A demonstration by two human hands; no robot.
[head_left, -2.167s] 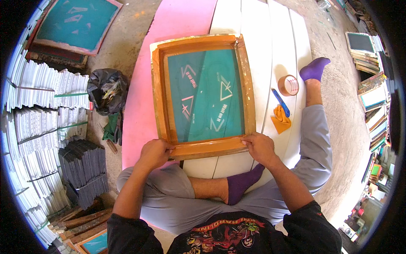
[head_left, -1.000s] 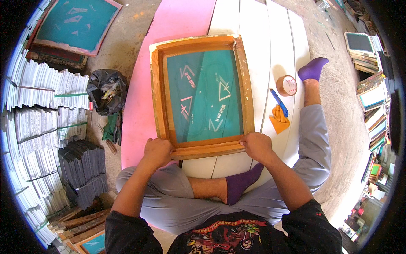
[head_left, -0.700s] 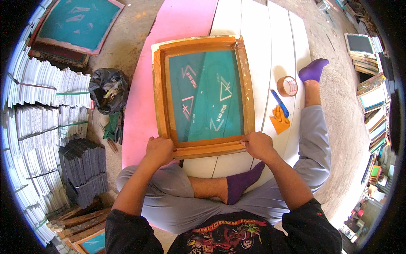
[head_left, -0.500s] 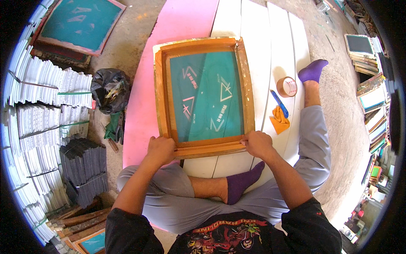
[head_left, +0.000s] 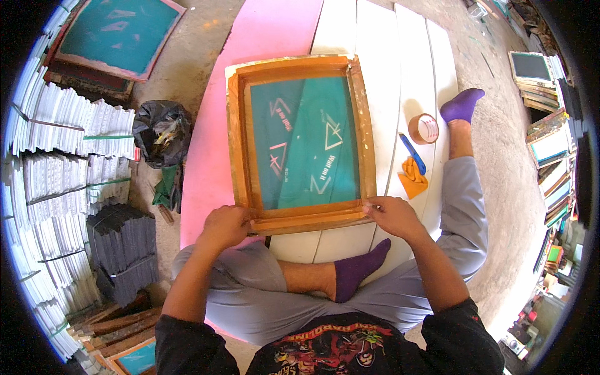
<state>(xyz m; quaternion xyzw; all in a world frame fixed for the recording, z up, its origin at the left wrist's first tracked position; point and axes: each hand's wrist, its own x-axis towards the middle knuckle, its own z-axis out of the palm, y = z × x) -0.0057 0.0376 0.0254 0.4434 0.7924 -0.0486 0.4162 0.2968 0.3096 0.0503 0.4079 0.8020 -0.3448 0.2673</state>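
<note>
A wooden screen-printing frame (head_left: 312, 223) lies in front of me, its inner edges lined with brown tape. Its green mesh (head_left: 312, 144) carries pale triangular designs and lettering. At the near left corner, my left hand (head_left: 225, 226) is closed on the wood, fingertips partly hidden. My right hand (head_left: 395, 216) pinches the near right corner between thumb and fingers. To the right of the frame rest a roll of brown tape (head_left: 417, 129), a blue utility knife (head_left: 413, 154) and a crumpled orange-yellow cloth (head_left: 412, 181).
The frame spans a pink sheet (head_left: 209, 156) and white boards (head_left: 384, 75). My purple-socked feet flank the work. Bundled white stacks (head_left: 59, 178), a dark stack (head_left: 122, 247) and a black plastic bag (head_left: 161, 132) stand left. More screens (head_left: 119, 31) lie far left; others lean at right.
Both hands have shifted slightly outward along the near corners. My right hand's fingers now sit higher on the corner. The frame has barely moved.
</note>
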